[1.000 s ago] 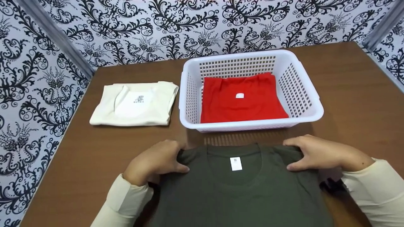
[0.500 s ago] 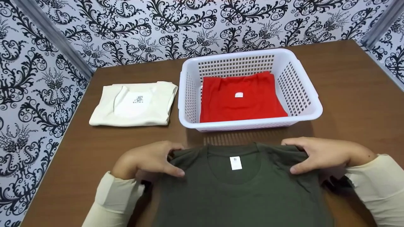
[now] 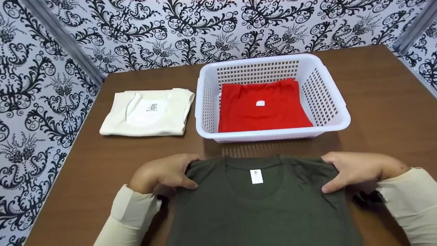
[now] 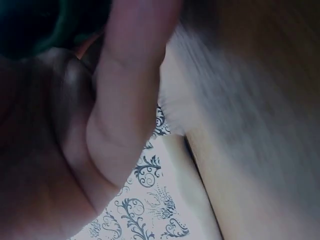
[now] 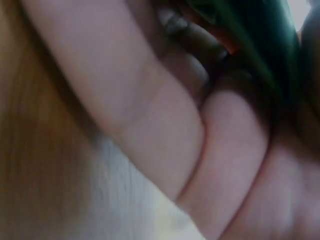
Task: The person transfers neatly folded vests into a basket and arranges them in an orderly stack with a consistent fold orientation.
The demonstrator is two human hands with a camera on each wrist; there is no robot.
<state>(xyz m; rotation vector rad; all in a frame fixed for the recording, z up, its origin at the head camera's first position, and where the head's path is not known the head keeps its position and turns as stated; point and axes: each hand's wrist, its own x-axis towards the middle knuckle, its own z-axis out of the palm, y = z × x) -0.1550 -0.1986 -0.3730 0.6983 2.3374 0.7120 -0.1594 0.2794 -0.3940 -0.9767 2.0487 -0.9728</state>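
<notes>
Pinching the green shirt [image 3: 256,215] by its shoulders, the left hand [image 3: 165,173] and the right hand [image 3: 363,171] showed me thumbs on top, other fingers mostly hidden from above. The green shirt was spread in front of the basket [image 3: 273,136], its lower part cut off by my head view. Both wrist views gave me just dark, blurred scraps of it.

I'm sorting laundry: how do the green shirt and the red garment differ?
The green shirt is held by the left hand and right hand; the red garment lies untouched in the basket. The green shirt's label is taller than wide; the red garment's label is wider than tall. Both labels are white.
</notes>
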